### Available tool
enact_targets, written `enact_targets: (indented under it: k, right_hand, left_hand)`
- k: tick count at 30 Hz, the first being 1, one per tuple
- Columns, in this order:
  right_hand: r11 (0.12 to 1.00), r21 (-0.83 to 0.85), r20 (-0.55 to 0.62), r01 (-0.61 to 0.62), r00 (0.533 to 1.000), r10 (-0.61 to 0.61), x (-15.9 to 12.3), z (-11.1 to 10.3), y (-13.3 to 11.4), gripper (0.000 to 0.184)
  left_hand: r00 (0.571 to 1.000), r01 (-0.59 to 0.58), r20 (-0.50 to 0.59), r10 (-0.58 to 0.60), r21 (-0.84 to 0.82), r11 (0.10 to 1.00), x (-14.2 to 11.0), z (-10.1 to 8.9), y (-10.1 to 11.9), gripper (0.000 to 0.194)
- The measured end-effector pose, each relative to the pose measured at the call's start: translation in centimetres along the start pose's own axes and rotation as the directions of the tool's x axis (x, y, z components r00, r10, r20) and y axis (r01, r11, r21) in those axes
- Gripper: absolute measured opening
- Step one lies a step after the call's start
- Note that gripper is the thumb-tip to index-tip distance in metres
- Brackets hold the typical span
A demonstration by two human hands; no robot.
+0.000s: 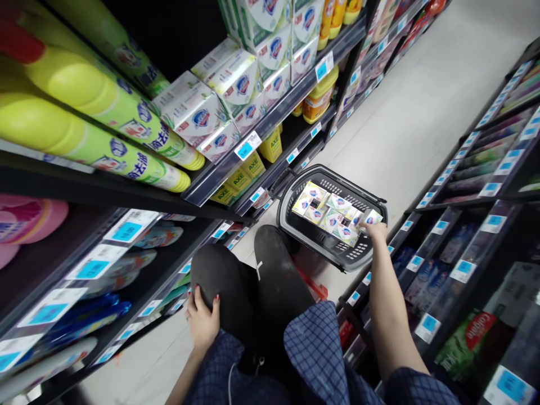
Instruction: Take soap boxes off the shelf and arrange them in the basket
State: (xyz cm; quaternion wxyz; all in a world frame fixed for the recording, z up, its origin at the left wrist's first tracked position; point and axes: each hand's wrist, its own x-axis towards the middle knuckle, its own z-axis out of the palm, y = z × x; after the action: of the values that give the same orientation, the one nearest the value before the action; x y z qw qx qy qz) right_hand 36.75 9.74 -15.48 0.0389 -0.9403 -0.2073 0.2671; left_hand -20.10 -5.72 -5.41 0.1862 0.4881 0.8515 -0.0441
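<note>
Inside the black shopping basket (291, 191), my right hand (374, 229) is closed on a small white soap box (373, 216) at the basket's right end. Several other soap boxes (337, 220), white with green or yellow parts, lie together on the basket floor beside it. Part of my right fingers is hidden by the box. My left hand (203, 320) rests on my bent left knee with its fingers apart and nothing in it.
Soap boxes (242, 84) are stacked on the left shelf beside yellow-green cleaner bottles (143, 140). Below are yellow AXE packs (238, 179). Toothpaste packs (468, 340) fill the right shelf. A pale aisle floor (392, 112) runs between the shelves.
</note>
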Motion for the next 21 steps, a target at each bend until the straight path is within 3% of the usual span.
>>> enact_targets:
  k: [4,7,9,11,14,16,21]
  right_hand:
    - [0.998,-0.023,-0.006,-0.061,0.998,0.061,-0.5,0.5,-1.2,0.089]
    - [0.999,-0.031,-0.014,0.009,1.000,-0.010,-0.7,0.2,-1.1,0.086]
    - [0.991,-0.055,-0.012,0.119,0.993,-0.120,-0.5,0.0,-0.6,0.081]
    - [0.944,-0.132,0.011,0.303,0.953,-0.304,-0.1,-0.1,0.0,0.077]
    - [0.789,-0.275,0.091,0.549,0.832,-0.548,0.9,0.0,0.5,0.073]
    - [0.723,-0.320,0.123,0.613,0.783,-0.609,1.7,0.3,0.4,0.069]
    - [0.644,-0.343,0.152,0.684,0.717,-0.681,3.3,1.2,-0.3,0.064]
  left_hand:
    - [1.000,-0.008,0.006,0.008,-0.009,1.000,-0.2,-0.1,0.0,0.072]
    - [1.000,-0.003,0.005,0.003,-0.016,1.000,-0.2,-0.3,0.2,0.073]
    - [1.000,0.000,0.011,0.001,-0.019,1.000,-0.2,-0.4,0.2,0.074]
    - [1.000,-0.006,0.011,0.006,-0.022,1.000,-0.1,-0.2,0.1,0.073]
    - [1.000,0.000,-0.021,-0.001,-0.043,0.999,0.1,0.3,-0.3,0.073]
    - [0.999,0.012,-0.041,-0.015,-0.060,0.998,0.3,0.6,-0.6,0.075]
    - [0.998,-0.018,-0.058,0.015,-0.062,0.998,0.4,0.9,-0.9,0.076]
